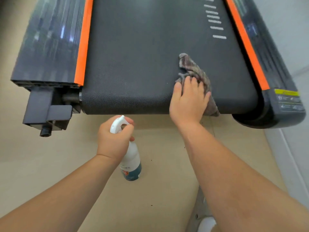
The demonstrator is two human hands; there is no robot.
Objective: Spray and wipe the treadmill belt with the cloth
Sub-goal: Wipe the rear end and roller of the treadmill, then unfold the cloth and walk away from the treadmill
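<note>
The treadmill belt (142,56) fills the far half of my view, dark and finely dimpled, curving down over its near end. A row of short white dashes (216,27) runs along its far right part. An orange strip (84,41) borders it on the left, with a wide dark side rail (48,41) beyond that. On the right, the dark end cap (287,104) carries a yellow label. The beige floor (158,190) spreads out on the near side, under both my forearms.

The cloth (195,67), a crumpled checked rag, lies on the right part of the belt at its near end. One bunched corner reaches farther up the belt, and another hangs over the near edge. My right hand (188,101) lies flat on top of it, fingers spread and pressing it down, thumb out to the left. Most of the cloth shows beyond and to the right of my fingers.

My left hand (113,139) is clenched round the neck of the spray bottle (132,161), which is white with a blue label. It is over the floor, just nearer than the belt's edge and left of the cloth. Its white nozzle points towards the belt. I cannot tell whether its base touches the floor.
</note>
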